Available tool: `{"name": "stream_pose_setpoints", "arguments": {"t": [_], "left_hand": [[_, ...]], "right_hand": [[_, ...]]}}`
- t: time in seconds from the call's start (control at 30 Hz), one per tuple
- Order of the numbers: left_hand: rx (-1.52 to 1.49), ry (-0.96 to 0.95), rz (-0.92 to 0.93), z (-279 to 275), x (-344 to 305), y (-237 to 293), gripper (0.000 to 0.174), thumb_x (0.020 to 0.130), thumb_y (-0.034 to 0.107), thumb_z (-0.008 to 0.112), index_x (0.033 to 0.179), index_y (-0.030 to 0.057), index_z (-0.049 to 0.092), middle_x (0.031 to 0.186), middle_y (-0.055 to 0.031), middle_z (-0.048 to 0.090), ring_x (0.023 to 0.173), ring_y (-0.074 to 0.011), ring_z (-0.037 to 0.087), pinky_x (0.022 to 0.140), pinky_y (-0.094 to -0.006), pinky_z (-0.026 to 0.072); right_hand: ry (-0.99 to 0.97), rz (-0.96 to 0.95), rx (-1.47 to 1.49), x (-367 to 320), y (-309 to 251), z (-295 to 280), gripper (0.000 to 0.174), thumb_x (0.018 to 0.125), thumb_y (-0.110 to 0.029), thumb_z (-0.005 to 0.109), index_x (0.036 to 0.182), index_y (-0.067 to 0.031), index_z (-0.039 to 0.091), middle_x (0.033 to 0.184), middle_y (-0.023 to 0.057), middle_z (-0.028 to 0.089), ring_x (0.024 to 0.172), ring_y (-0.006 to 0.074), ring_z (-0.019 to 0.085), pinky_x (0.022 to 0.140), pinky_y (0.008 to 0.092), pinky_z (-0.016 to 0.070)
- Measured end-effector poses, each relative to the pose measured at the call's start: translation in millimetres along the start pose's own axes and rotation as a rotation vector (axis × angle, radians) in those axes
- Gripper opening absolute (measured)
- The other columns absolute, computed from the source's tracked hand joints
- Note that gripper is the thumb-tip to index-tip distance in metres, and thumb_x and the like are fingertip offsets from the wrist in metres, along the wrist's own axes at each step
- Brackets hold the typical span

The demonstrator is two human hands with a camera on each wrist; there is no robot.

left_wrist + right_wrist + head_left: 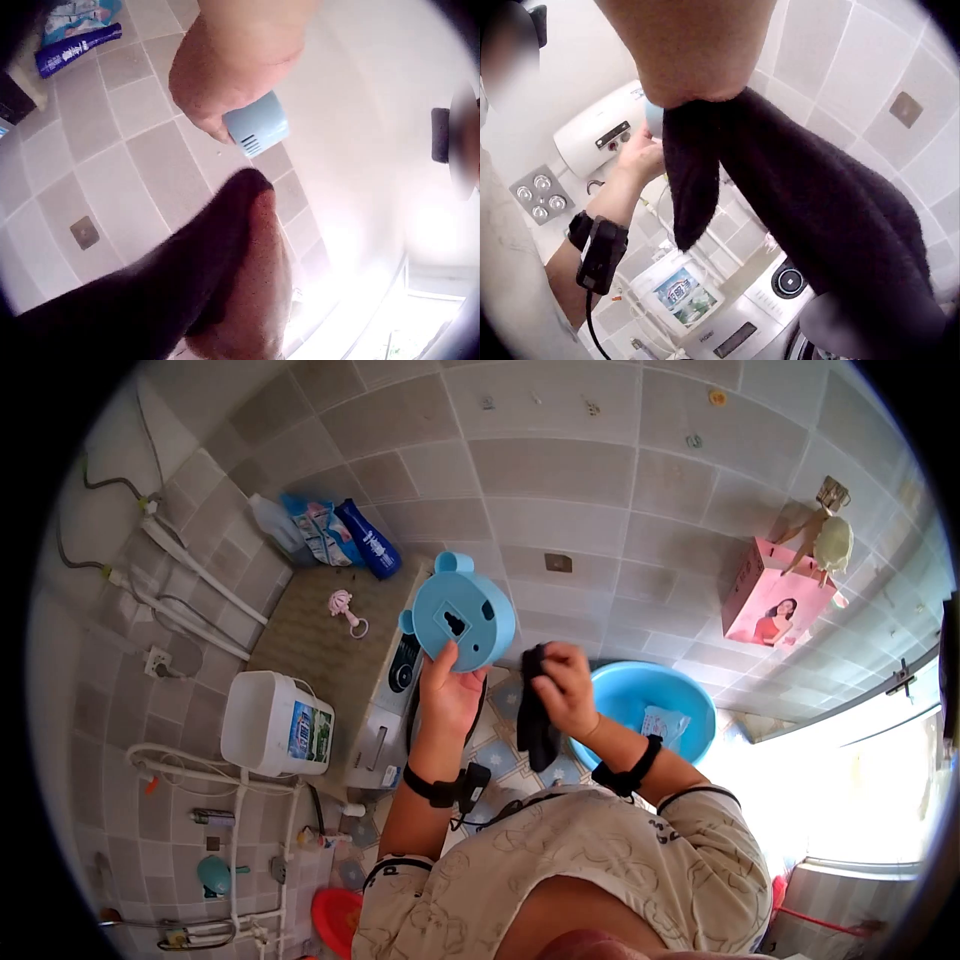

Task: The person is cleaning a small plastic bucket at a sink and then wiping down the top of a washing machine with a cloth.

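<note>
The left hand's (450,695) fingers and thumb curl round the lower edge of a light-blue plastic piece (462,615). It is round and smooth, with two small ear-like bumps and a dark cut-out in its flat face, and it is held up in front of the tiled wall. Just beside it, the right hand's (565,685) fingers are bunched together and pinch the top of a dark cloth (537,725). The cloth is soft and fuzzy and hangs down limp in a long fold. Below the hands stands a white washing machine (385,730) with a round dial, its lid partly under a woven mat (315,650). A white lidded tub (270,720) with a printed label sits at the machine's near corner; what it holds cannot be told. To the right, a round blue basin (690,695) holds a pale packet (663,725). A dark-blue bottle (368,540) lies at the far end of the mat.
</note>
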State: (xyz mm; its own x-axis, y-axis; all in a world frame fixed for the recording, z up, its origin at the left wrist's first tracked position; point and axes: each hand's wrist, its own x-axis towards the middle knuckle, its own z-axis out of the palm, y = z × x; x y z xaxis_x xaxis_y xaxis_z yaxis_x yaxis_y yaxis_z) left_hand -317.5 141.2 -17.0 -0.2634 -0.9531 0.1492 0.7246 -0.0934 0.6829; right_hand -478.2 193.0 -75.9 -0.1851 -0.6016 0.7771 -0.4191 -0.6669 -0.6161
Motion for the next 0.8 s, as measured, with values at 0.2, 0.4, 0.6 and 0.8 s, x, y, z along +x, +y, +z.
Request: {"name": "stream_pose_setpoints", "arguments": {"t": [0.2,0.4,0.6,0.8], "left_hand": [[-0.248,-0.004,-0.335,2.5,-14.7,-19.4,0.046,0.089,0.026,0.048,0.129,0.0052,0.038,0.126,-0.0104,0.047,0.114,-0.0254,0.048,0.096,-0.0393,0.0397],[-0.045,-0.186,-0.274,-3.0,-22.6,-5.3,0.054,0.080,0.013,0.063,0.127,0.0042,0.038,0.119,-0.0062,0.051,0.113,-0.0203,0.048,0.095,-0.0359,0.0401],[0.086,-0.152,-0.234,-12.9,-27.8,-10.1,0.061,0.078,0.007,0.064,0.130,0.0066,0.033,0.124,-0.0068,0.046,0.117,-0.0216,0.044,0.098,-0.0368,0.0363],[0.383,-0.175,0.047,-8.9,-21.2,3.3,0.069,0.078,0.009,0.065,0.134,0.0069,0.023,0.127,-0.0077,0.041,0.117,-0.0198,0.040,0.100,-0.0363,0.0319]], "right_hand": [[-0.066,-0.433,0.066,36.9,-21.6,1.5,0.041,0.083,-0.028,0.059,0.110,0.0028,0.052,0.137,0.0221,0.030,0.129,0.0430,0.025,0.102,0.0536,0.0224],[-0.087,0.125,0.148,70.9,-35.5,-16.4,0.033,0.085,-0.013,0.052,0.115,0.0007,0.053,0.129,0.0201,0.043,0.127,0.0342,0.033,0.102,0.0377,0.0289],[-0.041,0.418,0.336,72.2,-16.2,-18.3,0.027,0.091,-0.018,0.049,0.109,0.0011,0.056,0.111,0.0126,0.053,0.105,0.0209,0.049,0.091,0.0294,0.0356],[0.218,0.665,0.660,69.6,1.8,-26.7,0.029,0.091,-0.017,0.046,0.115,-0.0008,0.051,0.105,0.0104,0.054,0.100,0.0175,0.049,0.091,0.0289,0.0356]]}}
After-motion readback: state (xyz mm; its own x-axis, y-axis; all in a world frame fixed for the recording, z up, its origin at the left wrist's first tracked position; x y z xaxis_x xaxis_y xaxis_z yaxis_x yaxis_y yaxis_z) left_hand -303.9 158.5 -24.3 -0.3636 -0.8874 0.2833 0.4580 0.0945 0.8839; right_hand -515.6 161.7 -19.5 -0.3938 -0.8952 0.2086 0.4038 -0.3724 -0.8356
